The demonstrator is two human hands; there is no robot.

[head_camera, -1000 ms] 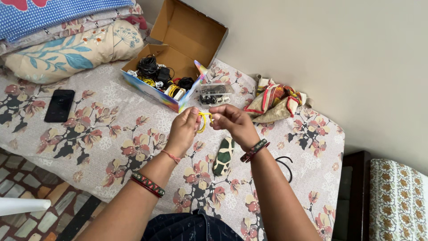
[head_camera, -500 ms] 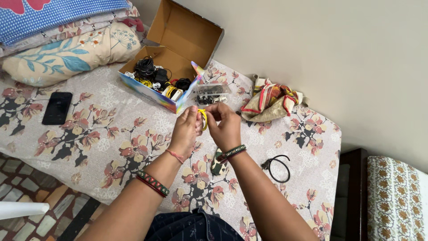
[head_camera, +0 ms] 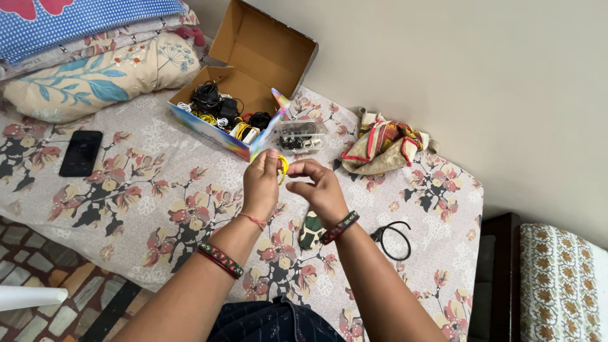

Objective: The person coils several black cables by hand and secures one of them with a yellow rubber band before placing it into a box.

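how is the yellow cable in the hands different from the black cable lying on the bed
The yellow cable is held up off the bed between the left hand and right hand; the black cable lies untouched on the floral bedsheet. The yellow one is bunched small and mostly hidden by fingers; the black one shows whole, as an open loop. They differ in colour. Both are thin cords gathered into a coil.

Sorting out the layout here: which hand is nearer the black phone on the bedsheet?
Left. The left hand is raised over the bedsheet's middle, right of the phone; the right hand is farther right still.
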